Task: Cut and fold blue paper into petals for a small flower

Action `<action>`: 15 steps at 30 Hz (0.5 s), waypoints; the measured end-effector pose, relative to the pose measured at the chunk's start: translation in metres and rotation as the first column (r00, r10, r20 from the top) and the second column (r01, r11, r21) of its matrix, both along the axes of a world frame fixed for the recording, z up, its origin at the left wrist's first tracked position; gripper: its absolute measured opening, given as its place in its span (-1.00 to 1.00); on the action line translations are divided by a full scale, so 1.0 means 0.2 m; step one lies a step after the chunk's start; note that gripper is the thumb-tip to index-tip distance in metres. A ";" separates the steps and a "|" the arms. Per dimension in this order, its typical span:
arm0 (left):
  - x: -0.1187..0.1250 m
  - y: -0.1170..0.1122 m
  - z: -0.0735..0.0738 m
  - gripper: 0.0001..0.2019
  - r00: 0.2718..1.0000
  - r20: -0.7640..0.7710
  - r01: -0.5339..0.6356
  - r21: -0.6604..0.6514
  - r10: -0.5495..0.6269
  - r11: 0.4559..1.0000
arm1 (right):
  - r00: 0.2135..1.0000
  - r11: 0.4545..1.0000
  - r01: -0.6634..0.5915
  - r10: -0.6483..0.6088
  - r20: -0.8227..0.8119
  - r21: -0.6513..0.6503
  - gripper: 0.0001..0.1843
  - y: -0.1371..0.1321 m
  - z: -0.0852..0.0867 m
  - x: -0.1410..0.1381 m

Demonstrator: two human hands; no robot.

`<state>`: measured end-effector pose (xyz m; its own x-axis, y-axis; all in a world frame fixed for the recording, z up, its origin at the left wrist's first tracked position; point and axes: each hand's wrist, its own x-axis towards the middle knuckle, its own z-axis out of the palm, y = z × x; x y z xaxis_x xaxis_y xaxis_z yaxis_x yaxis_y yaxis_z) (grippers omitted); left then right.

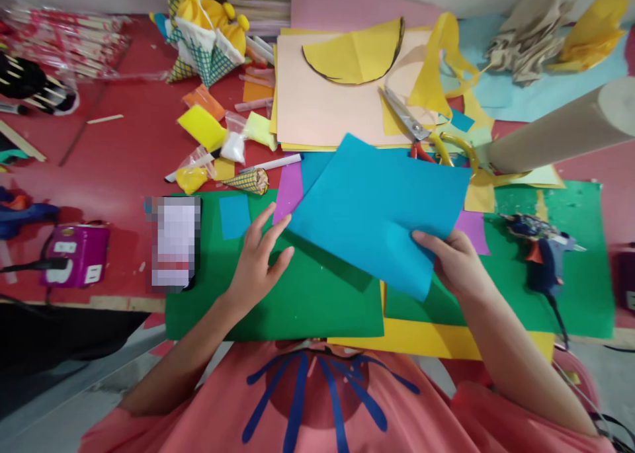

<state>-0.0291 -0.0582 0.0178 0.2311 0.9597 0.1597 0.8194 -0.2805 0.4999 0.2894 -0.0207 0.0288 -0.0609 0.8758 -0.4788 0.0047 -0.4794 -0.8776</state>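
Observation:
A blue sheet of craft paper (367, 205) is held tilted above the table, its right side pinched between the thumb and fingers of my right hand (459, 261). My left hand (258, 258) has its fingers spread, close to the sheet's left corner, with nothing in it. Below lie green sheets (307, 294), a small blue paper square (235, 216) and a purple paper piece (289, 187). Behind the blue sheet are yellow-handled scissors (417, 125), partly hidden, and a yellow half-round cutout with a dark edge (357, 53) on pale peach sheets (317, 119).
A glue gun (546, 258) with its cord lies at right, beside a thick cardboard tube (560, 132). At left are a phone (176, 241), a purple box (74, 254) and bagged sticks (79, 40). Small clay packets (202, 127) and a patterned paper cone (251, 180) lie behind.

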 end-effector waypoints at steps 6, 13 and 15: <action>0.16 0.12 0.05 -0.50 0.899 0.436 0.100 -0.142 -0.028 0.985 | 0.964 0.869 0.253 -0.264 -0.033 0.425 -0.85 0.09 0.04 -0.08; 0.34 0.34 -0.02 -0.50 0.773 0.634 0.137 -0.170 0.002 0.976 | 0.980 0.868 0.119 -0.181 0.084 0.483 -0.62 0.12 -0.05 -0.24; 0.33 0.39 -0.08 -0.50 0.736 0.673 0.078 -0.184 0.068 0.980 | 0.983 0.888 -0.001 -0.084 0.166 0.459 -0.51 0.12 -0.11 -0.25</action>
